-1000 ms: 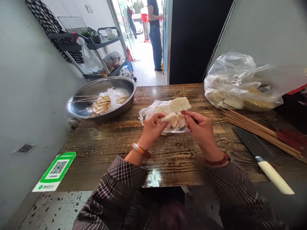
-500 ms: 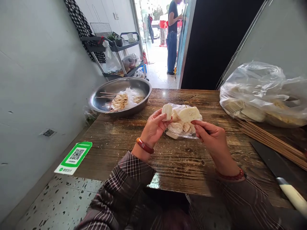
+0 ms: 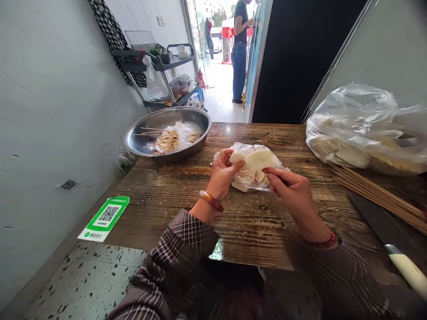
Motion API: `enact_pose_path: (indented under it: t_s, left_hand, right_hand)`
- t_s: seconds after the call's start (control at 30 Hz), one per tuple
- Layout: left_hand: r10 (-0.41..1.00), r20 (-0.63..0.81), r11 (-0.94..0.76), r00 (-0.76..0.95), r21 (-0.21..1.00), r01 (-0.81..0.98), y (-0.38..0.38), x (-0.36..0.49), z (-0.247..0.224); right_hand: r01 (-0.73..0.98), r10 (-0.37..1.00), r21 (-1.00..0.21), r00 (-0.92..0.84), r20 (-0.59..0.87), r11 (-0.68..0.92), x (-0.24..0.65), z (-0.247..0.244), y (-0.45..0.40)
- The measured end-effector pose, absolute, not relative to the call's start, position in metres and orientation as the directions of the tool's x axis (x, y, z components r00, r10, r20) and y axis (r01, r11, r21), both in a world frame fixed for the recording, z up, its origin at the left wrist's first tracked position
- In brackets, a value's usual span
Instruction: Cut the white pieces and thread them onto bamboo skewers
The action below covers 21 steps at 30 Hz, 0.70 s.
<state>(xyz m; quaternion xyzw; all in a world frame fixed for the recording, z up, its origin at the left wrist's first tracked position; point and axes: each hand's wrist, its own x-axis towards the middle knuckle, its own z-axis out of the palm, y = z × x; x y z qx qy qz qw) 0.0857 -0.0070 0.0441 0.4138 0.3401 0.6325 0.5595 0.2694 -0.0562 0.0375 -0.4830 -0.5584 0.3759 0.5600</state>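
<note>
Thumb and fingers of my left hand [image 3: 224, 175] are closed on a small pale slice [image 3: 237, 156] in the head view. My right hand [image 3: 293, 189] is apart from it, fingertips pinched together at the lower edge of a larger pale slice [image 3: 260, 158]. A thin stick [image 3: 253, 147] pokes out above that larger slice, in line with the pinch, so I read the right fingers as clamped on its lower end, which I can't see clearly. The larger slice sits between my two hands, just beside the small one; whether the two slices touch I can't tell.

Just below and behind the slices, a clear plastic bag [image 3: 240, 146] with more pieces [image 3: 247, 176] lies on the wooden bench [image 3: 247, 231]. Beyond my left hand, to its left, I have a metal basin [image 3: 196, 114] holding skewered pieces [image 3: 167, 140]. To the right of my right hand lie a bundle of sticks [image 3: 376, 195] and, nearer me, a knife [image 3: 389, 249]; beyond them sits a bulky plastic sack [image 3: 356, 115]. Far ahead of both hands, another person [image 3: 239, 71] stands at the doorway.
</note>
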Motion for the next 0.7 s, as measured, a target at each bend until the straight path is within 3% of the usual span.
enact_pose_path:
  t_s: [0.33,0.7]
  left_hand:
    - [1.000,-0.021,0.007,-0.015,0.773,-0.635,-0.005,0.073,0.053]
    - [0.990,-0.140,0.099,-0.004,0.722,-0.685,-0.006,0.061,0.060]
  right_hand:
    - [0.160,0.966,-0.956,0.040,0.254,0.245,0.270,0.036,-0.057]
    - [0.334,0.935,-0.875,-0.176,0.307,0.350,0.265,0.036,-0.061]
